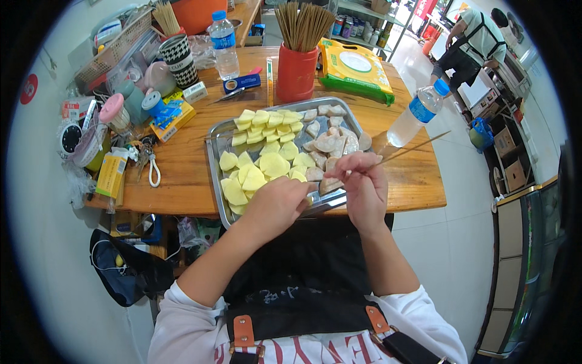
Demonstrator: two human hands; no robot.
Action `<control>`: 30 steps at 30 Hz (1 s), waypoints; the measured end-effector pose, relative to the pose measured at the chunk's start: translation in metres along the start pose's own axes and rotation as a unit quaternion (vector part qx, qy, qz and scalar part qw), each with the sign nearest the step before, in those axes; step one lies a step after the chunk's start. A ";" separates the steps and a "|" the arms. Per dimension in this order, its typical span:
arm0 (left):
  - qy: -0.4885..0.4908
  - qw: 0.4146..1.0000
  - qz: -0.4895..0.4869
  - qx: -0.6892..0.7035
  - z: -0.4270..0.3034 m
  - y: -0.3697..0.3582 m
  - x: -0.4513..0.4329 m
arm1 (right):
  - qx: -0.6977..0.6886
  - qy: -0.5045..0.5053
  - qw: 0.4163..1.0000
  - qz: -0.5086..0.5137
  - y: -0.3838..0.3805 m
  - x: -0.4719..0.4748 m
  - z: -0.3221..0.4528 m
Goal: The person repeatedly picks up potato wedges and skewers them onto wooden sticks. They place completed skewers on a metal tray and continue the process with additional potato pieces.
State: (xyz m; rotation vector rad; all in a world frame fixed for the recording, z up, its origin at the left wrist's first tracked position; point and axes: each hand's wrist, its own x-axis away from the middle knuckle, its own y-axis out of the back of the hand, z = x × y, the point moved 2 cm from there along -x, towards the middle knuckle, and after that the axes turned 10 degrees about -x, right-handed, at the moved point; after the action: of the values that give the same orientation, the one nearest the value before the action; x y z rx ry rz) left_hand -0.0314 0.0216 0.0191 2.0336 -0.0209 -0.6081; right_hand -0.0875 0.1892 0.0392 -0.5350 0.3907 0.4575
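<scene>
A thin bamboo skewer (416, 146) is pinched in my right hand (363, 189), its long end slanting up to the right. My left hand (277, 200) hangs over the near side of a metal tray (348, 109), fingers curled; what lies between its fingertips is hidden. Loose pale-yellow slices, apparently potato (245, 179), fill the tray's left part. Behind them lie rows of folded yellow slices (268, 125), with skewer ends (220, 134) sticking out to the left. Pale greyish-pink slices (334, 143), kind unclear, cover the right part, partly behind my right hand.
On the wooden table (182, 182), a red holder (296, 73) full of skewers, a wipes pack (357, 68) and a water bottle (416, 113) stand beyond the tray. Keys (146, 152), boxes and a houndstooth cup (179, 61) crowd the left. A person (477, 45) stands far right.
</scene>
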 end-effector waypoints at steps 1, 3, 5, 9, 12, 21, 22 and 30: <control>0.006 1.000 -0.017 -0.025 -0.001 -0.005 0.005 | 0.016 0.005 1.000 0.025 -0.001 -0.003 0.000; 0.024 0.997 -0.044 -0.058 -0.004 -0.008 0.011 | -0.053 -0.039 0.998 0.019 -0.014 -0.006 0.004; 0.050 0.994 -0.067 -0.076 -0.007 -0.006 0.013 | -0.109 -0.075 0.991 0.035 -0.019 -0.007 0.003; 0.102 0.990 -0.035 -0.096 -0.002 -0.003 0.016 | -0.020 -0.086 0.994 0.058 -0.036 -0.009 0.000; 0.102 0.986 -0.046 -0.120 0.001 -0.004 0.018 | -0.033 -0.093 0.992 0.071 -0.035 -0.011 -0.012; 0.119 0.986 -0.050 -0.102 0.000 -0.006 0.019 | 0.001 -0.102 0.991 0.089 -0.038 -0.013 -0.028; 0.118 0.987 -0.045 -0.103 0.001 -0.007 0.020 | 0.008 -0.100 0.990 0.097 -0.039 -0.013 -0.028; 0.118 0.981 -0.048 -0.145 0.000 -0.010 0.019 | 0.061 -0.152 0.981 0.107 -0.050 -0.018 -0.028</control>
State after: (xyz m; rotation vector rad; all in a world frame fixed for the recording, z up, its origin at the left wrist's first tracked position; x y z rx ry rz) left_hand -0.0168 0.0224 0.0030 1.8165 0.2932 -0.3994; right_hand -0.0831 0.1298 0.0455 -0.2982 0.1810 0.7085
